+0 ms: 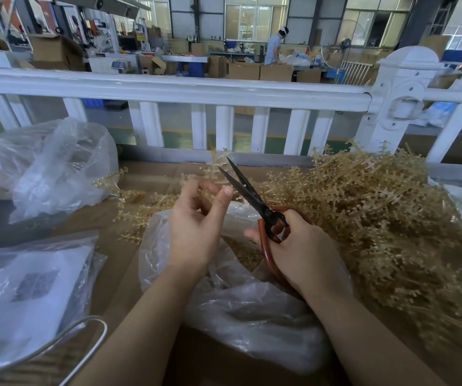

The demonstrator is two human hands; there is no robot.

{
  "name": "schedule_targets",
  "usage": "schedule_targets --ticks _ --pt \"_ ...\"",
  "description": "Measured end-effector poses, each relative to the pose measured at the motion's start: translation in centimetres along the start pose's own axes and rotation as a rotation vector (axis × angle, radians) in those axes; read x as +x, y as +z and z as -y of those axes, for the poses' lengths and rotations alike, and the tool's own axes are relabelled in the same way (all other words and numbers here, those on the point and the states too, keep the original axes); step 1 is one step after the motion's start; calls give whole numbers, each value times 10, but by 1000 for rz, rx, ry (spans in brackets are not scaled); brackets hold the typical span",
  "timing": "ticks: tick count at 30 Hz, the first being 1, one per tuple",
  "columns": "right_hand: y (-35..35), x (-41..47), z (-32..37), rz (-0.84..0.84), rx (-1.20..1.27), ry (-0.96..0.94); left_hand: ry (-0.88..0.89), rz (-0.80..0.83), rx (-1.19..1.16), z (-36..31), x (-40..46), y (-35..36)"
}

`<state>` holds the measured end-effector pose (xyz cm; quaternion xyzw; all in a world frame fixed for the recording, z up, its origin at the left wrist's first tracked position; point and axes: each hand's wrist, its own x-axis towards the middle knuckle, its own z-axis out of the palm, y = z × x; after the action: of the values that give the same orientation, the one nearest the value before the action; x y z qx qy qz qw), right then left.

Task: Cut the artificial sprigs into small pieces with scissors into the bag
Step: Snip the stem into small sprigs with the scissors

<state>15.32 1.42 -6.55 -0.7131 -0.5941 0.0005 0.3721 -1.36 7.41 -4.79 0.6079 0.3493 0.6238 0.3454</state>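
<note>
Scissors [248, 196] (black blades parted, red looped handles) gripped by the right hand [298, 246]; left hand [198, 221] pinches a beaded tan sprig [216, 165] above the crinkly clear bag [241, 299].

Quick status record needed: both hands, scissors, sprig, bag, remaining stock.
left hand: pinches a sprig upright over the bag
right hand: grips the red handles of the scissors
scissors: blades parted, tips beside the sprig
bag: clear plastic, open under both hands, cut pieces inside
uncut sprigs: large tan heap to the right
</note>
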Motion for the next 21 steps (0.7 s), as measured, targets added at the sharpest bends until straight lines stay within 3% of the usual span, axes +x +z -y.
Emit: schedule_targets --ticks 3,6,12,18,21 --pt "-1 0 0 -2 22 -1 -1 39 90 0 -2 2" --pt "-1 0 -1 -5 38 -13 -5 -73 117 0 5 -1" --pt "-1 -1 0 17 61 5 -84 -88 -188 1 12 -13" --pt "-9 1 8 44 412 142 -178 65 -389 -2 7 1" --pt "-12 4 13 77 599 170 -236 153 -375 -2 2 8"
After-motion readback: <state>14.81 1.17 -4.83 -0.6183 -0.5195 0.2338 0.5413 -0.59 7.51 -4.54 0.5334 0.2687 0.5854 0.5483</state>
